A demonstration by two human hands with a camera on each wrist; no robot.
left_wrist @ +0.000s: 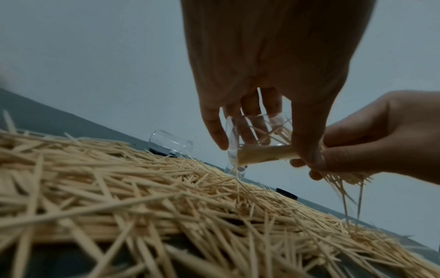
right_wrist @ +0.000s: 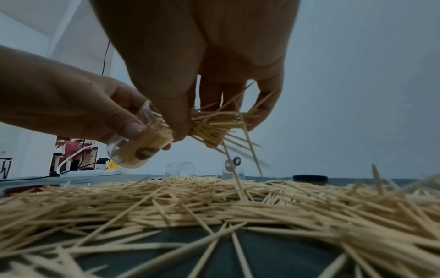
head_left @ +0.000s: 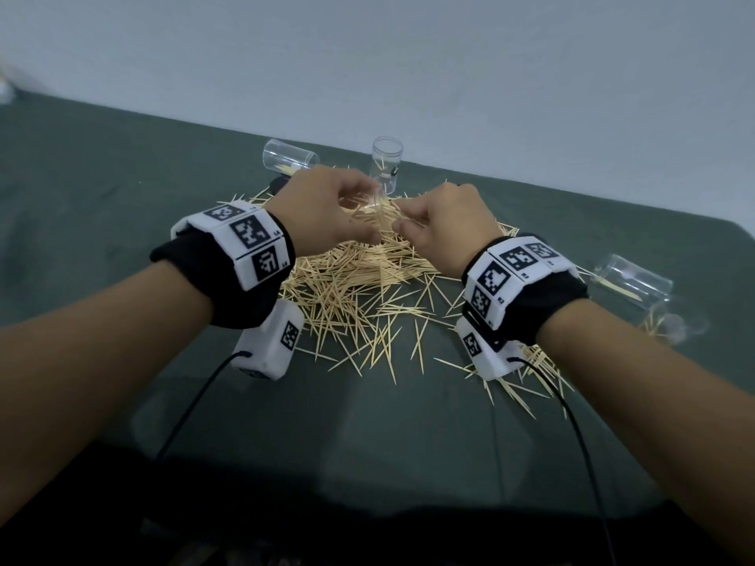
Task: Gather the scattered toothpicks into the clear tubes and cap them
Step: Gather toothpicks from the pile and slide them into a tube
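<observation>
Toothpicks (head_left: 359, 288) across green tablecloth (head_left: 122, 189) (pale wall (head_left: 408, 55))

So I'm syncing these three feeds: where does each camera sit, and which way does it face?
Head: worn on the head, looking down and forward at the toothpick pile; both forearms, left hand and right hand show.
Left wrist: low under the left palm, facing the held tube.
Right wrist: low under the right palm, facing its toothpick bundle.
Both wrist views show both hands, tube and pile.

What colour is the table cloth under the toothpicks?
Dark green cloth, seen best in the head view.
</observation>
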